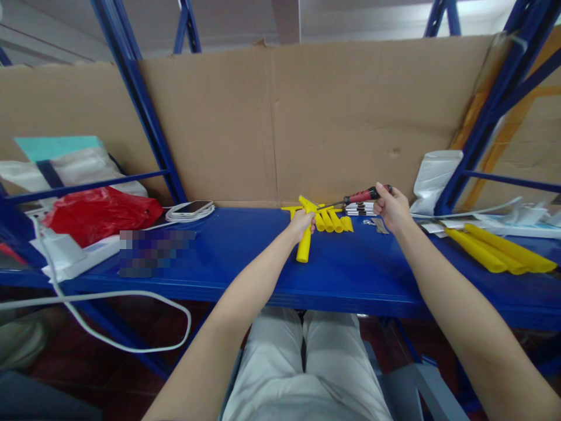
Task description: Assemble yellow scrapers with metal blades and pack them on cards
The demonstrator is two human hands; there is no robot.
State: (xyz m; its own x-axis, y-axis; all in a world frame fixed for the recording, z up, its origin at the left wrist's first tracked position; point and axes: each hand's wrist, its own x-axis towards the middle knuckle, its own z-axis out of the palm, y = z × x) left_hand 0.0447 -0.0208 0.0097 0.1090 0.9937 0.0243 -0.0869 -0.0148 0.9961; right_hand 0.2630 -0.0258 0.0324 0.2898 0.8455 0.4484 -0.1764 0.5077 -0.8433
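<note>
My left hand (302, 225) is closed around a yellow T-shaped plastic piece (302, 251), its tubular stem pointing down towards me. In my right hand (393, 210) is a screwdriver (363, 195) with a red and black handle, gripped at the handle's end. The shaft points left and its tip reaches the crosspiece of the T; whether it sits in a screw is too small to tell. Behind my left hand lie several similar yellow pieces (336, 222) in a row. Small shiny bits (367, 222) lie below my right hand, beside a small greyish packet (380, 225).
White strips with black bands (359, 209) are stacked at the back. Yellow tubes (499, 251) lie at the right on the blue shelf (245, 257). To the left are a phone (195, 207), coiled white cable, a red bag (100, 213) and a power strip (92, 260). Cardboard (210, 128) stands behind.
</note>
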